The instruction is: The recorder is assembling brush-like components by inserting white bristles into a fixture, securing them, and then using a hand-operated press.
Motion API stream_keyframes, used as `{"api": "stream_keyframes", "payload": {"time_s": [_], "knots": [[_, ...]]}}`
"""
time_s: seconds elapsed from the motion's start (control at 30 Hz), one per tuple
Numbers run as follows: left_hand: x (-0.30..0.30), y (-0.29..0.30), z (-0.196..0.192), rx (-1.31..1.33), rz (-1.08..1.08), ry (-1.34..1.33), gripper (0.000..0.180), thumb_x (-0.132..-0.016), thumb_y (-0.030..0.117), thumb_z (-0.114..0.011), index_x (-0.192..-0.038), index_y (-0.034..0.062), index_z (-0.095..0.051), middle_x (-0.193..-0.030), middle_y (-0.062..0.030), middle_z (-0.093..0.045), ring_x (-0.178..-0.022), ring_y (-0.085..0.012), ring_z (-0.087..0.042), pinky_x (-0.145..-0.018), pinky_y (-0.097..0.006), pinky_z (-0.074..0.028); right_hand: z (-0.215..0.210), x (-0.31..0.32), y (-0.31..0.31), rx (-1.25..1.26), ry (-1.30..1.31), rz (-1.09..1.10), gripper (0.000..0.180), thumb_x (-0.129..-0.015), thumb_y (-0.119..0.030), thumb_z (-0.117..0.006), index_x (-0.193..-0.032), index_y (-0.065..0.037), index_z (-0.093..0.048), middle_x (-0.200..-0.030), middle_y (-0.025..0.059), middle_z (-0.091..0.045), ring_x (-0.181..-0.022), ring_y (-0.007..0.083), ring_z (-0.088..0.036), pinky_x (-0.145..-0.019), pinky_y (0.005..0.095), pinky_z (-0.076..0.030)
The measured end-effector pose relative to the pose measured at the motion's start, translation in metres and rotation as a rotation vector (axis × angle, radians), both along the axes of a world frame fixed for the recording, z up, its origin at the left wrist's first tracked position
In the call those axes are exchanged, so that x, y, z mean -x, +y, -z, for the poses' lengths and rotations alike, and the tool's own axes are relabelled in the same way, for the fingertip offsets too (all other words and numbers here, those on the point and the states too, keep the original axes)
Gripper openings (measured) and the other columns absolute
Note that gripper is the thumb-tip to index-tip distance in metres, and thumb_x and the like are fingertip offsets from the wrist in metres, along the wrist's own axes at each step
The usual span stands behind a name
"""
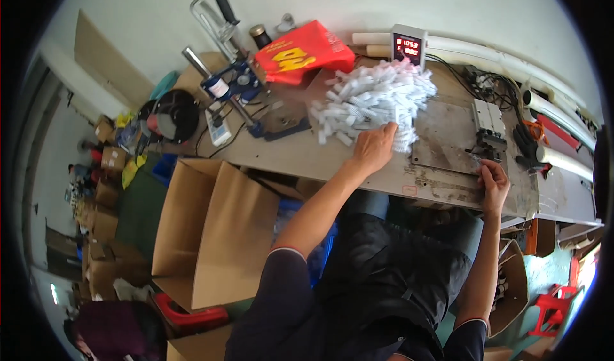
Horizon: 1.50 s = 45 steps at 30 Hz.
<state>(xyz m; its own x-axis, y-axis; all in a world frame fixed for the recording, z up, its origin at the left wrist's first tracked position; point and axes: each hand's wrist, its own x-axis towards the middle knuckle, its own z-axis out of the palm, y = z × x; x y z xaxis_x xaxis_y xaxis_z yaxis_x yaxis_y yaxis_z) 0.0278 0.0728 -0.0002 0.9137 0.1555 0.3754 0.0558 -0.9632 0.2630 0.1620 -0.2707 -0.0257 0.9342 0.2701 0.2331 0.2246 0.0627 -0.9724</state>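
Observation:
A heap of small white plastic pieces (377,95) lies on the workbench (291,158). My left hand (373,148) is at the heap's near edge, fingers closed, with a white piece showing upright at its fingertips. To the right, my right hand (494,185) is closed in a pinch at the front of the bench. What its fingers hold, if anything, is too small to make out. Just beyond that hand stands a small metal fixture (489,127) with a block on top. A flat metal plate (441,137) lies between the heap and the fixture.
Behind the heap stands a box with a red digital display (408,44). A red bag (307,52) and a blue hand press (240,76) are at the back left. An open cardboard box (233,233) stands left of my legs. White tubes (563,159) and cables lie at the right.

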Motion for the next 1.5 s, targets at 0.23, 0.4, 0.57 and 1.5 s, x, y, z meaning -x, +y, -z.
{"api": "stream_keyframes", "payload": {"time_s": [0.23, 0.4, 0.57, 1.5], "knots": [[-0.007, 0.001, -0.03, 0.532, -0.18, -0.391, 0.03, -0.089, 0.005, -0.066, -0.118, 0.0028, -0.058, -0.101, -0.0233, -0.072, -0.096, -0.0456, -0.068, -0.081, -0.049, -0.053, -0.002, -0.001, 0.009, 0.042, -0.045, -0.006, 0.017, -0.099, -0.011, -0.066, -0.111, -0.001, -0.073, -0.086, 0.0025, -0.071, -0.066, 0.0049, -0.056, -0.057, 0.0207, -0.043], [-0.019, -0.001, -0.032, 0.78, -0.133, -0.793, 0.025, -0.097, 0.01, -0.067, -0.119, -0.0025, -0.062, -0.101, -0.0142, -0.071, -0.091, -0.0246, -0.067, -0.085, -0.036, -0.052, -0.018, 0.02, 0.038, 0.104, -0.099, -0.037, 0.016, -0.099, -0.012, -0.067, -0.11, -0.004, -0.074, -0.086, 0.001, -0.071, -0.067, 0.0036, -0.057, -0.058, 0.02, -0.044], [-0.013, -0.028, -0.031, 1.577, -0.061, -0.709, 0.008, -0.099, 0.011, -0.065, -0.105, 0.0057, -0.065, -0.082, 0.0001, -0.061, -0.063, -0.0099, -0.053, -0.056, -0.026, -0.04, -0.048, 0.052, 0.101, 0.212, -0.26, -0.056, 0.015, -0.095, -0.011, -0.07, -0.106, -0.001, -0.075, -0.09, 0.003, -0.073, -0.079, 0.0103, -0.065, -0.07, 0.0261, -0.052], [-0.058, -0.094, 0.032, 0.837, -0.073, -0.374, 0.02, -0.105, 0.01, -0.057, -0.12, -0.0006, -0.065, -0.101, -0.0078, -0.073, -0.082, -0.014, -0.069, -0.068, -0.029, -0.055, -0.029, 0.019, 0.136, 0.502, -0.05, 0.144, 0.02, -0.079, -0.019, -0.067, -0.085, -0.003, -0.077, -0.083, 0.0233, -0.073, -0.082, 0.0408, -0.072, -0.079, 0.0458, -0.057]]}}
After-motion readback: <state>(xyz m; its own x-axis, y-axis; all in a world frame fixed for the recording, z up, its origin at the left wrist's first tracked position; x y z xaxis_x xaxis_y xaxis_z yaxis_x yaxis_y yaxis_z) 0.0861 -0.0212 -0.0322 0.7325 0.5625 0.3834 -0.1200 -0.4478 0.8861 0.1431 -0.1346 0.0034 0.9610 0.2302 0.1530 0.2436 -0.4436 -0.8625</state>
